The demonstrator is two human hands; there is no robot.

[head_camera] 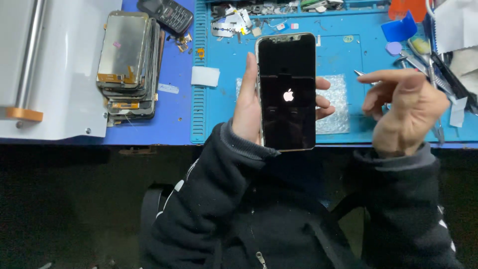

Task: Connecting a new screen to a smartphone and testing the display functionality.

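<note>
1. Head view: my left hand (247, 107) is clamped around a smartphone (287, 92), screen dark with a small white logo, above the blue worktop (343, 55).
2. My right hand (406, 107) hovers empty, fingers loosely curled; the edge-only grip could let the smartphone slip, I judge.

A blue desk (174, 124) fills the upper part of the view, its front edge running straight across. On it, under and beyond the hands, lies a lighter blue work mat (338, 50) with a ridged border strip to the left of the left hand. Far left of the hands sits a pale grey machine housing (74, 69) with a metal roller. Below the desk edge the floor (74, 199) is dark and indistinct. The light is even and cool.
</note>
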